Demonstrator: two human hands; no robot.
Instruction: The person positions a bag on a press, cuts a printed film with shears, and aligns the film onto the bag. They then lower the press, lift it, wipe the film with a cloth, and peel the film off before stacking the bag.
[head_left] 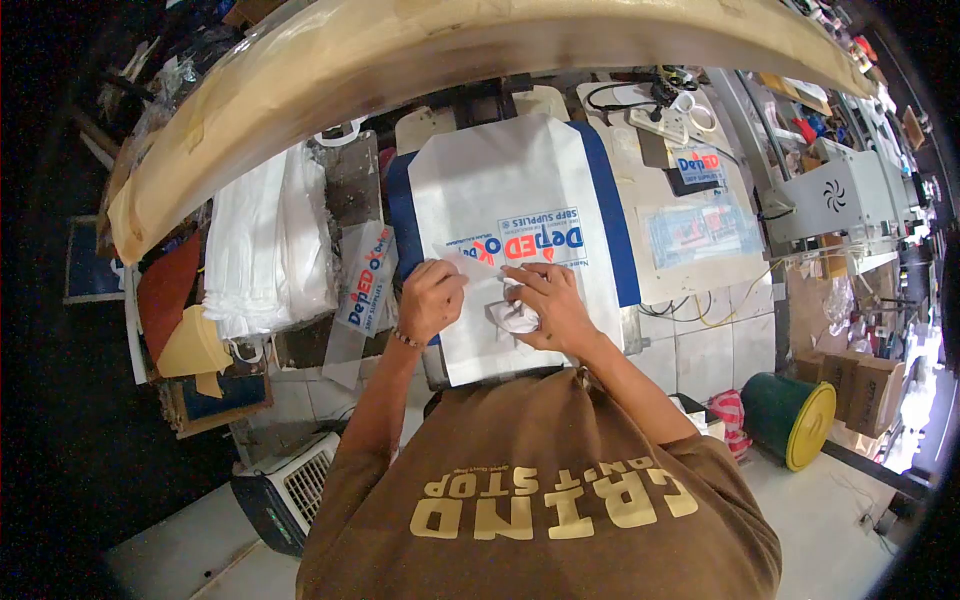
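Note:
A white bag (500, 165) with dark blue sides lies flat in front of me, printed with blue and red lettering. My left hand (432, 300) is closed in a pinch at the lettering's left end, on the corner of a thin translucent film (468, 262). Beside it, my right hand (548, 308) curls around a crumpled white cloth (514, 316), its fingertips right at the lower edge of the print. Part of the lettering is hidden behind the fingers.
A tan padded bar (500, 42) arches across above the bag. White bags (270, 245) are stacked at left, next to a printed film strip (365, 285). Printed film sheets (705, 232) and a power strip (660, 122) lie at right. A green bin (785, 415) stands on the floor.

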